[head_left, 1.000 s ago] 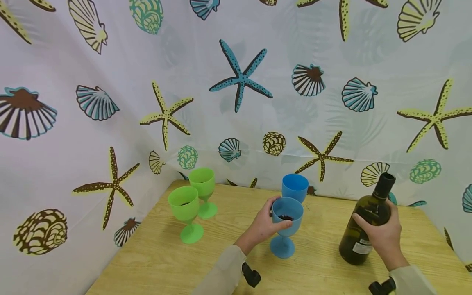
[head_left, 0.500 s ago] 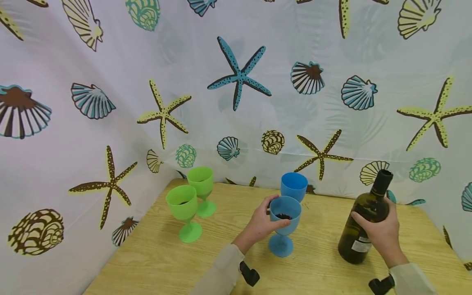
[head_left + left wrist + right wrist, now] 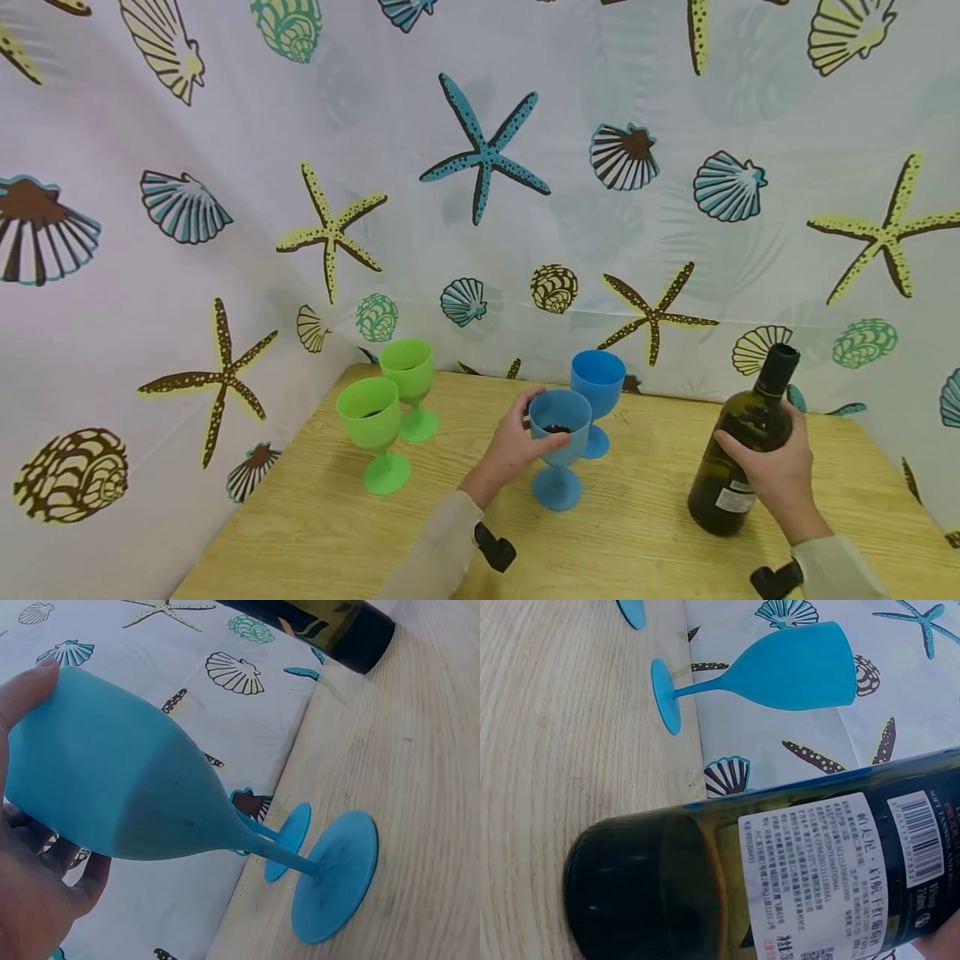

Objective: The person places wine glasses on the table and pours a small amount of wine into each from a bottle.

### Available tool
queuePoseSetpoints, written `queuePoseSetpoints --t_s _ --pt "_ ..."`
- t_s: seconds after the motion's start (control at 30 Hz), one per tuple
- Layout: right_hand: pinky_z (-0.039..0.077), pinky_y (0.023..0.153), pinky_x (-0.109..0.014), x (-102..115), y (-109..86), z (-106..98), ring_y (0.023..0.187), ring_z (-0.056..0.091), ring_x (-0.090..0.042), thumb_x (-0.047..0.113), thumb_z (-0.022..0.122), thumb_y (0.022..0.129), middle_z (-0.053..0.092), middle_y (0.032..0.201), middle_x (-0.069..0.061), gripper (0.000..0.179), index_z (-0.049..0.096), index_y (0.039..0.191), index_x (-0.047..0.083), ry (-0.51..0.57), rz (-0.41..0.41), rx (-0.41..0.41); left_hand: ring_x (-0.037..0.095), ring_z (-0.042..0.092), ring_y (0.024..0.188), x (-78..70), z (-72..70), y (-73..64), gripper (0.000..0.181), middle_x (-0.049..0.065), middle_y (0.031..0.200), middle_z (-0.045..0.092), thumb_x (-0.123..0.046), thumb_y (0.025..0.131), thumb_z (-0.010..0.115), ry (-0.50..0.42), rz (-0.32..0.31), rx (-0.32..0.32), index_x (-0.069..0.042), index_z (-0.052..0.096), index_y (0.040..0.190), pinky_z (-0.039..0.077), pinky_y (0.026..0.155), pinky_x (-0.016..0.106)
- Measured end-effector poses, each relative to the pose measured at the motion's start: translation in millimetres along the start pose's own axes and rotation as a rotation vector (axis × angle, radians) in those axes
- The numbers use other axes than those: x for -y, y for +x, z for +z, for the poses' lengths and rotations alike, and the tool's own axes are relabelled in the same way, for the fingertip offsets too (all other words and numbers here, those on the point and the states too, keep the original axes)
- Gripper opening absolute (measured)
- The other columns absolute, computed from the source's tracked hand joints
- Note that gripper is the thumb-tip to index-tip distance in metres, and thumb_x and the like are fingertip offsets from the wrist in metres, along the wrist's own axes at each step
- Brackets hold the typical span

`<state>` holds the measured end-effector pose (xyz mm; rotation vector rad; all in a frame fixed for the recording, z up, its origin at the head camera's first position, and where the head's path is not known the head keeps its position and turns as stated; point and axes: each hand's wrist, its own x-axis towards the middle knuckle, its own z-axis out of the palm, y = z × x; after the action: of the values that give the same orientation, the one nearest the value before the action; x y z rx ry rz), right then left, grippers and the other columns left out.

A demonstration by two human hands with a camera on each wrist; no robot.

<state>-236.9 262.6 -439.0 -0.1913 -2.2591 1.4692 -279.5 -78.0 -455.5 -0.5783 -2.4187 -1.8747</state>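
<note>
Closest to you, along the bottom of the head view, come your two pale cloth sleeves [image 3: 435, 546], each with a small black device [image 3: 495, 547] at the wrist, over a light wood-grain table [image 3: 637, 533]. On your right side, your right hand [image 3: 776, 475] is gripping a dark green glass bottle [image 3: 722, 479], thumb across the front of its body; the bottle has a black neck, and in the right wrist view you can read it as bearing a white printed label [image 3: 814, 877] and a barcode. Near the middle, your left hand [image 3: 517, 442] is curled round the bowl of a matt light-blue stemmed goblet [image 3: 564, 458], thumb in front; you have it upright with dark liquid inside, though I can't tell whether its foot touches the wood. Well to the left of that hand, a bright green stemmed goblet [image 3: 375, 429] stands upright with something dark in it. Just behind your held goblet and a little to its right stands a second, deeper-blue goblet [image 3: 600, 387]. Farther back on the left, behind its green neighbour, is another green goblet [image 3: 412, 385]. Beyond everything hangs a white cloth [image 3: 525, 233] printed with starfish and shells.
</note>
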Motion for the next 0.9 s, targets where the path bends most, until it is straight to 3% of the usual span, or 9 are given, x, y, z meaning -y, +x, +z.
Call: queuePoseSetpoints --t_s 0.07,0.3,0.37,0.63,0.9 --pt "0.040 0.091 -0.049 -0.1 -0.3 -0.3 0.117 0.044 -0.034 0.026 0.076 0.081 0.038 0.138 -0.017 0.093 0.016 0.149 0.011 0.004 0.005 -0.001 0.036 0.043 0.123 -0.8 -3.6 1.4 0.074 0.016 0.140 0.040 -0.022 0.085 0.072 -0.009 -0.001 -0.003 -0.008 0.032 0.145 0.039 0.097 0.052" --pt "0.037 0.096 -0.056 -0.7 -0.9 -0.7 0.121 0.042 -0.038 0.026 0.077 0.080 0.036 0.140 -0.019 0.095 0.014 0.150 0.012 0.028 0.014 0.006 0.043 0.042 0.123 -28.7 -18.7 -2.7 0.073 0.024 0.140 0.038 -0.018 0.086 0.070 -0.002 -0.025 -0.024 0.000 0.030 0.144 0.039 0.097 0.054" --pt "0.036 0.096 -0.056 -0.1 -0.8 -0.9 0.122 0.042 -0.037 0.026 0.077 0.080 0.036 0.140 -0.019 0.095 0.014 0.150 0.012 0.035 0.011 0.010 0.043 0.042 0.124 -29.2 -22.5 -0.2 0.074 0.026 0.141 0.037 -0.019 0.086 0.070 0.000 -0.028 -0.040 0.001 0.029 0.144 0.038 0.098 0.055" --pt "0.035 0.097 -0.058 -0.3 -0.1 -1.5 0.123 0.039 -0.041 0.026 0.076 0.081 0.034 0.141 -0.022 0.097 0.011 0.151 0.010 0.040 0.003 0.029 0.039 0.041 0.126 5.9 -34.1 26.0 0.076 0.021 0.143 0.036 -0.022 0.085 0.072 -0.007 -0.043 -0.126 -0.005 0.029 0.146 0.039 0.097 0.054" --pt "0.034 0.098 -0.058 -1.5 -0.1 -2.3 0.125 0.038 -0.041 0.024 0.077 0.080 0.033 0.141 -0.022 0.098 0.011 0.151 0.011 0.048 0.015 0.024 0.036 0.041 0.126 11.9 -43.0 36.3 0.080 0.019 0.143 0.037 -0.029 0.082 0.075 0.007 -0.063 -0.192 -0.006 0.031 0.145 0.039 0.098 0.051"
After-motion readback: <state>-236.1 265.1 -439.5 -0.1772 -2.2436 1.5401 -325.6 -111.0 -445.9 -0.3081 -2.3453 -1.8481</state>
